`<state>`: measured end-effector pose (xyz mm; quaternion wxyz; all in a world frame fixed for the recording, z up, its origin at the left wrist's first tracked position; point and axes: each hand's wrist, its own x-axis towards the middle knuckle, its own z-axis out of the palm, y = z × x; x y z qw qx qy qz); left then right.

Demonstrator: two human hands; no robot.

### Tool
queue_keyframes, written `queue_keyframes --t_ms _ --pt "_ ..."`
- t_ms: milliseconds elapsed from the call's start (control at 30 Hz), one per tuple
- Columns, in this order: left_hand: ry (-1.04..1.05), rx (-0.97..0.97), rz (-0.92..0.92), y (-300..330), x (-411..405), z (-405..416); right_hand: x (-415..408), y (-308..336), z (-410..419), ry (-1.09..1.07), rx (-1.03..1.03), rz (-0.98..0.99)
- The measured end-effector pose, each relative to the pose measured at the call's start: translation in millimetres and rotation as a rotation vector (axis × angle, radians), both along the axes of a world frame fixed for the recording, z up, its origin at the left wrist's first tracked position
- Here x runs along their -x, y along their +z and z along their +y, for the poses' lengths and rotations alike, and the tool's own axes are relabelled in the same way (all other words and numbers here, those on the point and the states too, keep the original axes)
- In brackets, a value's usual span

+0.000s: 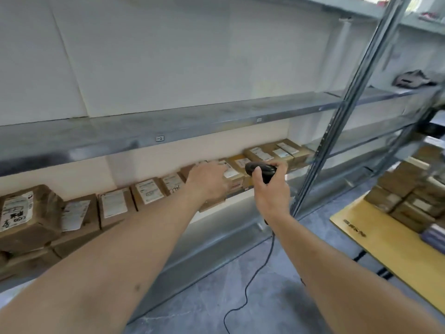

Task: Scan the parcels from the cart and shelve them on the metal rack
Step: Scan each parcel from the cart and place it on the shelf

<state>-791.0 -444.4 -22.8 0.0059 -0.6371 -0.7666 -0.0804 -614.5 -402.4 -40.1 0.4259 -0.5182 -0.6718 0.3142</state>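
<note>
Shelving step: the left hand presses a parcel into the metal rack row, its grip spread flat on it; the right hand is clamped on the scanner. Next likely a return to the cart.

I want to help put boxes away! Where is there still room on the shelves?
The shelf above the row of parcels is bare along its whole length left of the upright post. The lower shelf is crowded: parcels stand side by side from the far left to the post, where the left hand and the right hand with the scanner work.
</note>
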Motion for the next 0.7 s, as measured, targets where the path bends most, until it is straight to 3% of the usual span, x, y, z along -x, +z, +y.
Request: queue_keyframes --t_ms 700 --pt "-0.646 -0.082 -0.02 20 -284 283 -267 6 170 -0.646 -0.061 0.007"
